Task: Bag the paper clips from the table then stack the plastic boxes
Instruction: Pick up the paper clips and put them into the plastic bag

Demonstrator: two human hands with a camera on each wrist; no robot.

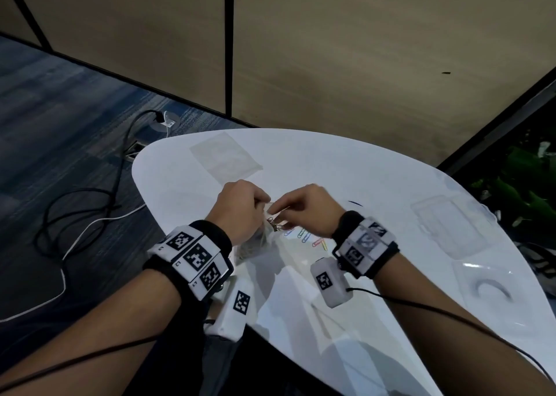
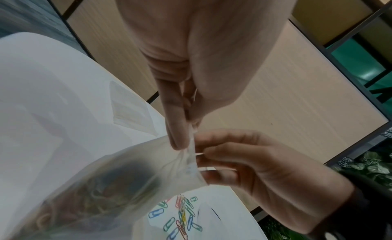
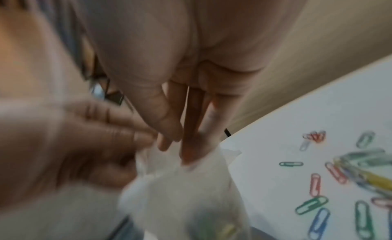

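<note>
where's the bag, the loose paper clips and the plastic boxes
bag (image 2: 118,180), left wrist view, on its cloudy side below the pinched mouth
loose paper clips (image 3: 318,190), right wrist view, on a red clip on the table
plastic boxes (image 1: 451,227), head view, on the clear box's top

White table (image 1: 376,179) bears loose paper clips (image 1: 304,235); clear plastic boxes (image 1: 451,227).

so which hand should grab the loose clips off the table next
Right, probably. The right hand is nearer the paper clips lying loose on the table, while the left hand pinches the bag at its mouth.
</note>
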